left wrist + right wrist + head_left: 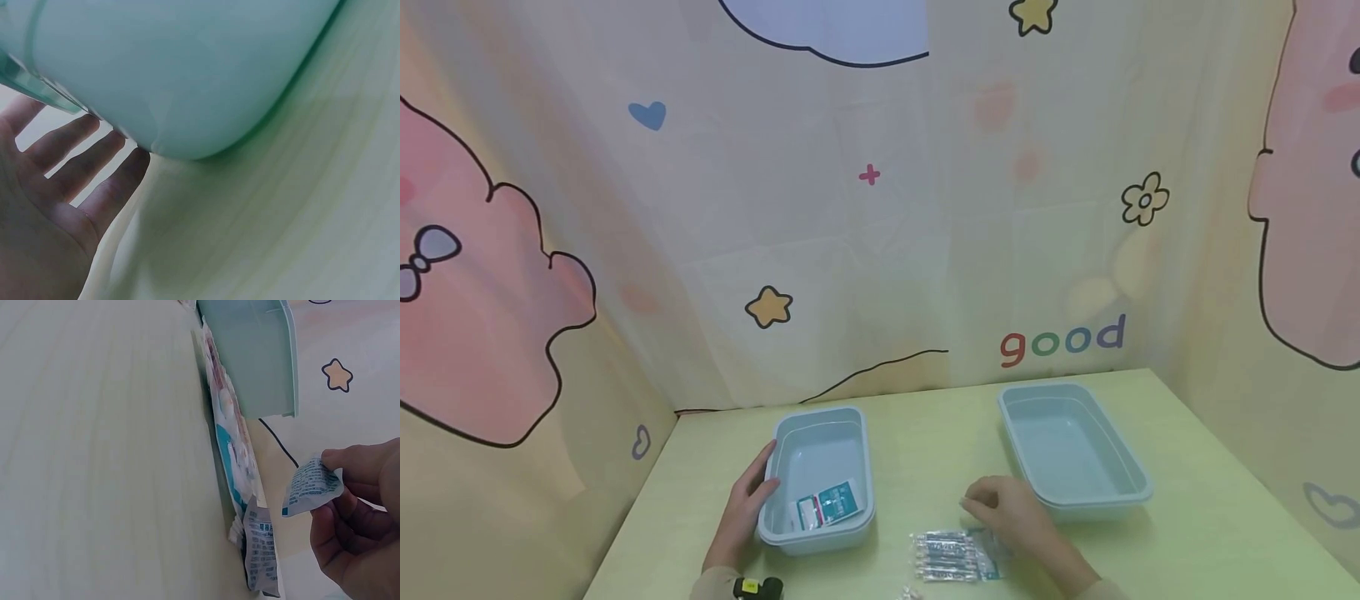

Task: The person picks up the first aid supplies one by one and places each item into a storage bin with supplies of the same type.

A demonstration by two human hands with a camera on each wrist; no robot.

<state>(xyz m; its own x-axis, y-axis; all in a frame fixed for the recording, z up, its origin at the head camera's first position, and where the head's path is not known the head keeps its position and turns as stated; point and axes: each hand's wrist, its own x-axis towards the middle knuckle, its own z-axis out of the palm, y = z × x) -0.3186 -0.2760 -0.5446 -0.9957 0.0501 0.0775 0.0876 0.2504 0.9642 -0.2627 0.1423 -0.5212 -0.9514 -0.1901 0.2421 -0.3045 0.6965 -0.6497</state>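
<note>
My left hand point(747, 500) holds the left side of a pale blue plastic basin point(863, 467), thumb over the rim. In the left wrist view its long fingers point(112, 194) lie spread against the outer wall. Inside that basin, at the near end, lie teal-and-white flat packets point(837, 503). My right hand point(1011, 508) pinches a small white sachet with blue-green print point(312, 486) between thumb and finger, above the table. Below it lie a row of clear-wrapped slim packs point(945, 556) and, beside these, another printed sachet point(261, 550).
A second pale blue basin point(1075, 446) stands at the back right. A small whitish item point(908, 593) lies at the near edge of view. A patterned curtain point(880, 275) rises behind the yellowish table point(925, 442).
</note>
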